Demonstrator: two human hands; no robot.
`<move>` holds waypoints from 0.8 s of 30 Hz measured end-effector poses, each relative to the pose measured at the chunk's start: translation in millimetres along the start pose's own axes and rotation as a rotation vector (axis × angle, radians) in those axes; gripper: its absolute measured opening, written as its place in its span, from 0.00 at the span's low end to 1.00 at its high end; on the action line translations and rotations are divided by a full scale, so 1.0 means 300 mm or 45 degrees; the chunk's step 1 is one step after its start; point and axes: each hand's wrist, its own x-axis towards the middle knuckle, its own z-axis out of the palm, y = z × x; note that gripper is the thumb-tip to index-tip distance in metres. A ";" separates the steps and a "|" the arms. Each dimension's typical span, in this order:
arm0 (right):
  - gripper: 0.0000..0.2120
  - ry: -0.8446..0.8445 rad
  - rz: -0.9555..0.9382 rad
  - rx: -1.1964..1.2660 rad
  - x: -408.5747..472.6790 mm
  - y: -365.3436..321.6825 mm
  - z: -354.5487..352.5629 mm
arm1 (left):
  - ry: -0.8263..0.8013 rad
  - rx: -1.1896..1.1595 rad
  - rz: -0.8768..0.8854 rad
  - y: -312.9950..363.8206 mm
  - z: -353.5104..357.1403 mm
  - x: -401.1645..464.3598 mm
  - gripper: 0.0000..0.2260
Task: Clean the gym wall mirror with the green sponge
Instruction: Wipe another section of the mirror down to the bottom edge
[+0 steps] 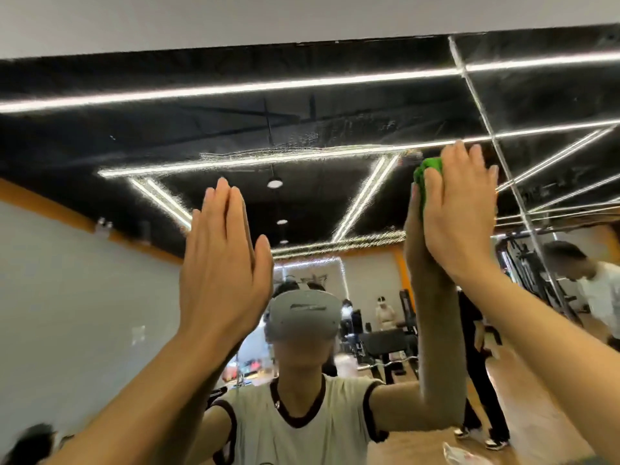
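Nearest are the two bare forearms reaching up toward the glass. The left hand [221,263] is raised flat, fingers straight and together, gripping nothing; whether its palm touches the wall mirror [100,263] I cannot tell. The right hand [459,213] is higher and to the right, fingers straight and slightly spread, pressing the green sponge [423,179] flat against the glass. The sponge shows only as a bright green edge past the thumb side of the hand, its surface looking bunched and soft, most of it hidden under the palm. Around it the glass carries a hazy, speckled film with streaky arcs running left from the sponge. A vertical seam [496,156] between mirror panels runs just right of the right hand. Deeper in the reflection stand weight benches [385,344], a cable machine [523,263], several people, and bright ceiling light strips [235,88].
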 end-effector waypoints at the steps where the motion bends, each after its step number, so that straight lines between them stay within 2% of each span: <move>1: 0.26 -0.023 -0.087 0.009 -0.021 -0.067 0.022 | 0.006 0.010 -0.004 0.000 0.004 -0.001 0.30; 4: 0.24 -0.176 -0.732 0.029 -0.089 -0.273 0.098 | 0.019 0.031 0.005 -0.003 0.008 -0.002 0.30; 6: 0.25 -0.239 -1.026 -0.013 -0.063 -0.308 0.112 | 0.034 0.049 0.019 -0.005 0.007 -0.001 0.31; 8: 0.26 -0.297 -0.999 0.017 0.019 -0.243 0.089 | 0.039 0.049 0.031 -0.008 0.009 0.000 0.31; 10: 0.25 -0.259 -0.736 0.012 0.109 -0.107 0.061 | 0.047 0.034 0.031 -0.008 0.012 0.000 0.31; 12: 0.25 -0.132 -0.398 -0.038 0.183 0.033 0.017 | 0.053 0.031 0.032 -0.006 0.015 0.000 0.31; 14: 0.25 -0.043 -0.169 -0.065 0.192 0.067 -0.001 | 0.054 0.034 0.030 -0.005 0.015 -0.001 0.31; 15: 0.26 -0.041 -0.128 -0.048 0.169 0.024 0.008 | 0.049 0.037 0.028 -0.005 0.015 -0.001 0.31; 17: 0.27 -0.072 -0.268 0.015 0.086 -0.123 0.047 | 0.035 0.048 0.027 -0.004 0.015 -0.002 0.31; 21: 0.27 -0.277 -0.923 0.031 -0.028 -0.343 0.120 | 0.035 0.078 0.020 0.000 0.012 -0.002 0.31; 23: 0.26 -0.339 -1.021 0.035 0.018 -0.300 0.101 | 0.028 0.085 0.019 -0.003 0.010 0.000 0.31; 24: 0.26 -0.322 -0.993 0.043 0.045 -0.249 0.083 | 0.028 0.083 0.016 -0.005 0.010 -0.002 0.31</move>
